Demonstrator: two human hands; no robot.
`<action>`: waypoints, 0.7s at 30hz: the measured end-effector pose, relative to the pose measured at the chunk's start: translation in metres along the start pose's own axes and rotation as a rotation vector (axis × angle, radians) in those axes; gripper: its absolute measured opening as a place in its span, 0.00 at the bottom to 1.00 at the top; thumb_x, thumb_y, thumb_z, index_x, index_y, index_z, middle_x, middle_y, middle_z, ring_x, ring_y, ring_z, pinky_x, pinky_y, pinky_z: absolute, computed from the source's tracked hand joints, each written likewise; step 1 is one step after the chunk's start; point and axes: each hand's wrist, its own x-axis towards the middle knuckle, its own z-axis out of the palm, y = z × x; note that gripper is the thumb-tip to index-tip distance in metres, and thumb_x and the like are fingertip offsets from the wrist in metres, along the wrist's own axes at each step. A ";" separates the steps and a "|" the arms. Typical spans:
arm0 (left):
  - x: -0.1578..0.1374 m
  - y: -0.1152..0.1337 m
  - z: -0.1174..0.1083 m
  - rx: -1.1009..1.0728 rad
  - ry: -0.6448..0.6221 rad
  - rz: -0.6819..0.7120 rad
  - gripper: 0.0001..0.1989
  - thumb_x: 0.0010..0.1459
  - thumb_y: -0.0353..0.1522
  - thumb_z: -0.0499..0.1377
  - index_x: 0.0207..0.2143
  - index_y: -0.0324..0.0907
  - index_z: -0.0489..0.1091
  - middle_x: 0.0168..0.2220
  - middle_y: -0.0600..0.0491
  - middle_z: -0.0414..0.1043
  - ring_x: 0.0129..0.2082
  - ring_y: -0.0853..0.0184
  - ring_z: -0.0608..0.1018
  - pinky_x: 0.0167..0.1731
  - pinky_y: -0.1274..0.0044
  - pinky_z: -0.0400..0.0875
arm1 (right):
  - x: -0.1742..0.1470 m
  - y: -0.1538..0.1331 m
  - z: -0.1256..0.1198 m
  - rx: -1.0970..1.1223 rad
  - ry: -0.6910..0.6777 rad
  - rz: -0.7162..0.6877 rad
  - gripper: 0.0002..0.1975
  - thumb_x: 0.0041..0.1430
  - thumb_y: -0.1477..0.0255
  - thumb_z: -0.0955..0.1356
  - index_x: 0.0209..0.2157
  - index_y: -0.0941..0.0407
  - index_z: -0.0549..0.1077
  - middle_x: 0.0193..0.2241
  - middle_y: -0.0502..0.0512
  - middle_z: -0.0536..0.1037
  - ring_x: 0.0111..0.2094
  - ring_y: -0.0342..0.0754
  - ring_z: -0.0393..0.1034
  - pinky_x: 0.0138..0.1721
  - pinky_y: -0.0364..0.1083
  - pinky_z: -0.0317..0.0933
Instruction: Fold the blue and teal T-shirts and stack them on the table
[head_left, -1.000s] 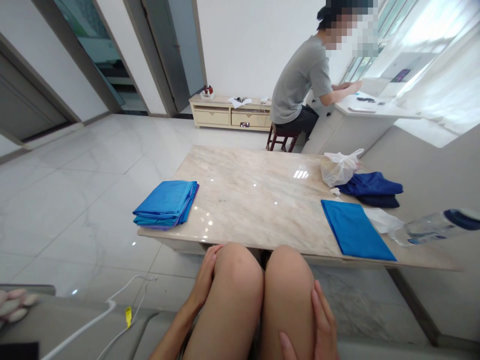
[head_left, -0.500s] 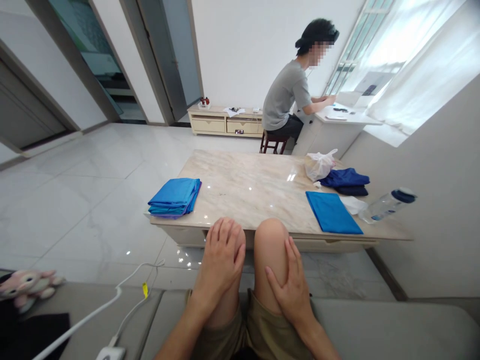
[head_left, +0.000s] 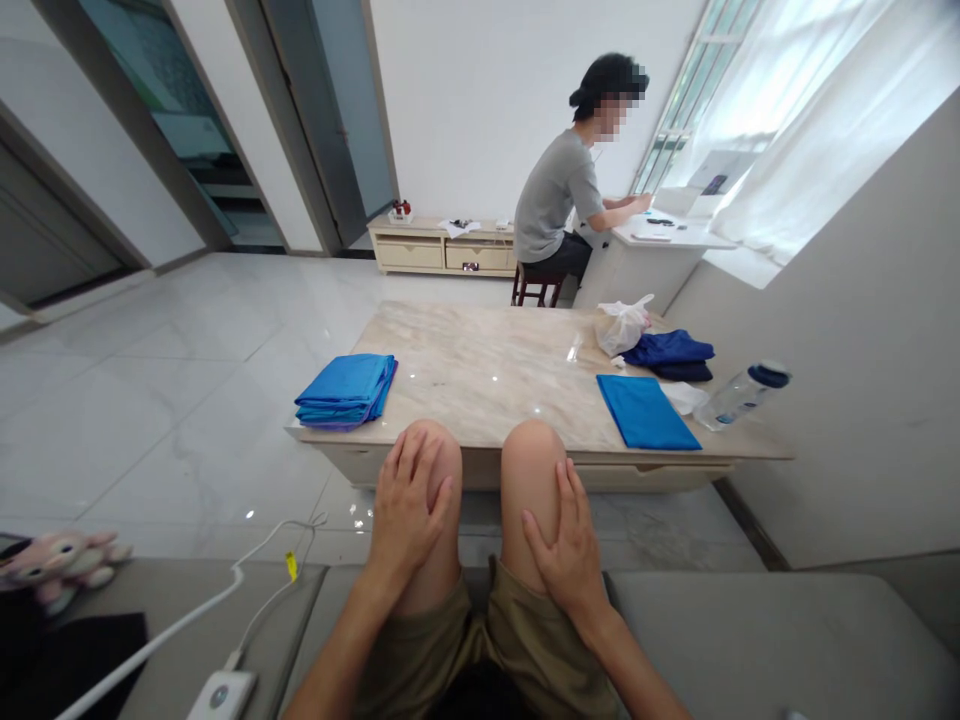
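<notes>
My left hand [head_left: 406,505] lies open over my left knee, its fingers stretched out and holding nothing. On the outer side of my right knee rests my right hand [head_left: 568,540], also open, fingers and thumb apart. Just beyond my knees is a low marble-topped table [head_left: 465,350]. A stack of folded blue cloth [head_left: 345,385] sits at its left end, with some purple showing at the edge. Toward the right, a single flat folded blue cloth [head_left: 646,412] lies near the front edge. Neither hand touches the cloths.
A water bottle [head_left: 744,396], a white plastic bag [head_left: 622,325] and dark blue fabric [head_left: 667,352] are at the table's right end. A person [head_left: 559,190] sits at a white desk [head_left: 652,265] behind. A white cable [head_left: 187,620] crosses the sofa [head_left: 720,640] on my left.
The view has shifted slightly, so the table and its things appear a little further left. My left hand has slid slightly outward with my knee; both hands stay resting on my legs.
</notes>
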 end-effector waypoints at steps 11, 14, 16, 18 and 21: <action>-0.001 -0.002 -0.004 -0.016 -0.005 0.000 0.30 0.75 0.36 0.58 0.75 0.46 0.63 0.78 0.42 0.60 0.78 0.47 0.62 0.75 0.52 0.60 | -0.002 0.003 -0.003 -0.003 0.016 0.027 0.43 0.76 0.60 0.68 0.83 0.52 0.46 0.78 0.69 0.58 0.78 0.66 0.56 0.73 0.70 0.61; -0.001 -0.001 -0.004 -0.017 -0.007 0.004 0.29 0.75 0.36 0.57 0.75 0.45 0.63 0.78 0.42 0.60 0.78 0.47 0.61 0.76 0.52 0.60 | -0.002 0.002 -0.003 0.004 0.026 0.025 0.43 0.76 0.60 0.69 0.82 0.51 0.47 0.78 0.69 0.58 0.78 0.65 0.56 0.73 0.69 0.62; -0.001 -0.001 -0.004 -0.018 -0.007 0.005 0.29 0.74 0.36 0.57 0.75 0.45 0.64 0.78 0.42 0.61 0.78 0.47 0.62 0.75 0.52 0.60 | -0.001 0.002 -0.004 0.002 0.027 0.018 0.43 0.76 0.61 0.69 0.82 0.52 0.47 0.78 0.69 0.58 0.78 0.65 0.56 0.73 0.69 0.62; -0.001 -0.001 -0.004 -0.020 -0.007 0.000 0.30 0.74 0.36 0.57 0.75 0.45 0.64 0.78 0.42 0.61 0.78 0.47 0.62 0.75 0.52 0.61 | -0.001 0.003 -0.004 0.000 0.020 0.013 0.43 0.76 0.61 0.68 0.83 0.52 0.46 0.79 0.69 0.57 0.78 0.65 0.55 0.73 0.70 0.61; -0.002 -0.002 -0.004 -0.019 -0.004 -0.003 0.29 0.75 0.36 0.57 0.75 0.46 0.64 0.78 0.42 0.61 0.78 0.47 0.62 0.75 0.52 0.61 | -0.001 0.003 -0.005 0.005 0.016 0.012 0.43 0.76 0.61 0.68 0.83 0.52 0.45 0.79 0.69 0.57 0.78 0.65 0.55 0.74 0.70 0.60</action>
